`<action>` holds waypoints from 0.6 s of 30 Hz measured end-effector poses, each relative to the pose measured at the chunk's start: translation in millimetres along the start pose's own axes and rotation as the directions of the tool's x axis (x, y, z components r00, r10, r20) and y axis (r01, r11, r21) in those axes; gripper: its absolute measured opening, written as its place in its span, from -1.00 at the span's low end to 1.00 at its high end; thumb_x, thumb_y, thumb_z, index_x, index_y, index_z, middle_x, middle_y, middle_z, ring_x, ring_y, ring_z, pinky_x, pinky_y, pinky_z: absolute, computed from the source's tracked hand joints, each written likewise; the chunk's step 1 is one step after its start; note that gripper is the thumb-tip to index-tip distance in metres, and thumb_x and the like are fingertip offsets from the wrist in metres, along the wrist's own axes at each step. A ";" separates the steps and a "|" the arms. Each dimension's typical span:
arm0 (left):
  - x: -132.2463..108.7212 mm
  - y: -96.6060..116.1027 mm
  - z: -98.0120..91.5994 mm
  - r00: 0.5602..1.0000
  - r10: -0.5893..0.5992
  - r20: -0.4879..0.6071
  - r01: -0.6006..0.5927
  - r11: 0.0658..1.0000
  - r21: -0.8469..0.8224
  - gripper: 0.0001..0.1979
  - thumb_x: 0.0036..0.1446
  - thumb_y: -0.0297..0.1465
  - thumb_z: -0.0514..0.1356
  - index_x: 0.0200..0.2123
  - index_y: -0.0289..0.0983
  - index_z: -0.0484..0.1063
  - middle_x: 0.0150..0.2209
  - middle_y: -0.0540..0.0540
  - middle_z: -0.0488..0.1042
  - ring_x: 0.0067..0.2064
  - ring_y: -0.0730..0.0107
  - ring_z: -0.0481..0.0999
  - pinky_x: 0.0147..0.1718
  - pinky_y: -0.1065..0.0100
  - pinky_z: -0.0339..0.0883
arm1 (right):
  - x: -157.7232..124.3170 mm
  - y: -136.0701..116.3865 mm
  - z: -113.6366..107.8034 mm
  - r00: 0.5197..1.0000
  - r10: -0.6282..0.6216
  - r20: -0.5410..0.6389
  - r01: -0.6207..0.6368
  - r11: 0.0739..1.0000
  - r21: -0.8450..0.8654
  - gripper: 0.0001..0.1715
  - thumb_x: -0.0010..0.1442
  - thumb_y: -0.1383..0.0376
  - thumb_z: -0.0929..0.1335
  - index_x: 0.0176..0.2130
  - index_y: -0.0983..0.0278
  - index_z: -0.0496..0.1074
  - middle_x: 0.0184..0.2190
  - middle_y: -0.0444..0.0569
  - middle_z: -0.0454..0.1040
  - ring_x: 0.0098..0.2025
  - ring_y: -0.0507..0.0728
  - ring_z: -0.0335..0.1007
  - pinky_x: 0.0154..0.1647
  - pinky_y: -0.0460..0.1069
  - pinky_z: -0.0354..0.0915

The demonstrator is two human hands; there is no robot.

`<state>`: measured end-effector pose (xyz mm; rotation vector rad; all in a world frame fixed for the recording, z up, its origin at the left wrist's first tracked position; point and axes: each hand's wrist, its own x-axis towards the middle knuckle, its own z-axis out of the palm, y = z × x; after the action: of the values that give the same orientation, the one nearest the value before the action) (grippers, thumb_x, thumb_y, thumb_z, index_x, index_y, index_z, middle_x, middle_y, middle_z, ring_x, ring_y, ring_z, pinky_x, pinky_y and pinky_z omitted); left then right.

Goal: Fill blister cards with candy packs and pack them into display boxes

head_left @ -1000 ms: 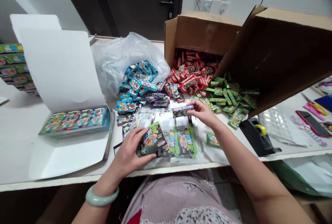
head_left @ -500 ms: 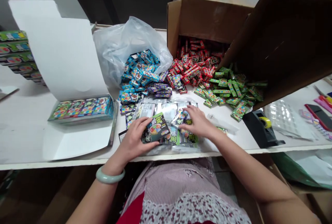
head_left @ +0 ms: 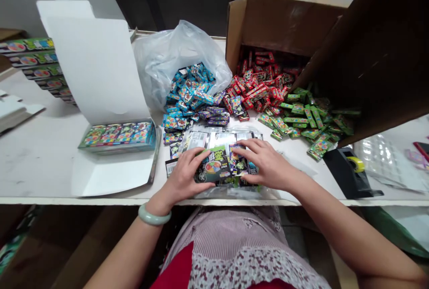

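Observation:
My left hand (head_left: pixel 184 173) is closed on a flat black-and-green printed packet (head_left: pixel 213 166), thumb along the lower edge and fingers over the top. Right beside that packet, my right hand (head_left: pixel 270 164) grips a small purple printed packet (head_left: pixel 236 160) between its thumb and fingers. Both packets are above a layer of clear plastic bags (head_left: pixel 217 193) with dark printed pieces in or under them, partly covered by my hands. Small blue packets (head_left: pixel 187 92) and purple packets (head_left: pixel 217 117) are heaped just beyond.
An open display box (head_left: pixel 115 177) with rows of small packets stands at left, with stacked boxes (head_left: pixel 42 59) behind it. Red packets (head_left: pixel 258 88) spill from a cardboard carton (head_left: pixel 284 25); green packets (head_left: pixel 304 119) lie at right near a tape dispenser (head_left: pixel 348 175).
The small purple packet in my right hand has turned flatter and lies closer against the black-and-green packet. The head view has shifted left, so things appear further right.

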<state>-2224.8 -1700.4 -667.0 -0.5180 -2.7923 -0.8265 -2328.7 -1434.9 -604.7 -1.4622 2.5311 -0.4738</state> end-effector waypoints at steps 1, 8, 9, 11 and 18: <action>1.1 1.5 0.3 1.000 0.020 0.007 -0.020 1.000 0.003 -0.17 0.00 -0.13 0.33 0.28 -0.19 0.06 0.13 -0.29 0.24 0.16 -0.05 0.28 0.12 -0.05 0.20 | 1.3 -1.9 -2.5 0.999 -0.023 0.048 0.024 1.000 -0.011 -0.24 0.08 0.21 0.43 0.22 0.19 0.21 0.22 0.13 0.22 0.21 0.36 0.14 0.18 0.28 0.18; 2.9 10.0 6.1 0.998 0.002 0.070 0.003 0.998 -0.069 -0.14 -0.04 -0.12 0.35 0.26 -0.20 0.08 0.13 -0.28 0.25 0.14 -0.04 0.29 0.10 -0.04 0.23 | 7.8 0.9 1.2 0.994 -0.053 0.092 0.034 0.978 0.204 -0.13 -0.01 0.28 0.49 0.21 0.29 0.14 0.26 0.24 0.08 0.29 0.31 0.06 0.23 0.16 0.18; 2.4 10.4 6.7 0.998 -0.017 0.068 0.022 0.997 -0.072 -0.14 -0.05 -0.12 0.36 0.26 -0.19 0.09 0.12 -0.28 0.26 0.14 -0.05 0.29 0.10 -0.04 0.23 | 8.2 0.9 3.0 0.996 -0.050 0.077 0.028 0.967 0.255 -0.07 -0.03 0.26 0.50 0.23 0.29 0.10 0.26 0.25 0.07 0.29 0.30 0.05 0.23 0.15 0.19; 0.8 10.4 7.1 0.997 -0.065 0.047 0.068 0.995 -0.069 -0.13 -0.08 -0.12 0.37 0.25 -0.20 0.10 0.12 -0.28 0.27 0.13 -0.06 0.30 0.10 -0.06 0.22 | 9.4 -2.0 7.7 1.000 0.001 0.019 -0.007 0.944 0.329 -0.07 0.01 0.22 0.49 0.25 0.26 0.06 0.23 0.23 0.14 0.27 0.29 0.10 0.22 0.18 0.20; -3.4 10.4 11.5 0.994 -0.106 0.035 0.109 0.990 -0.094 -0.10 -0.11 -0.07 0.37 0.24 -0.24 0.13 0.10 -0.31 0.28 0.12 -0.08 0.30 0.09 -0.09 0.23 | 20.8 -26.4 36.6 0.936 0.347 0.051 -0.312 0.756 0.575 -0.62 0.26 0.25 0.23 0.06 0.24 0.28 -0.16 0.09 0.51 -0.15 0.22 0.47 -0.13 0.17 0.40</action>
<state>-2218.6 -1686.8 -672.3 -0.3996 -2.8400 -0.9870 -2306.4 -1471.9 -629.4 -0.7657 2.2995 -1.1093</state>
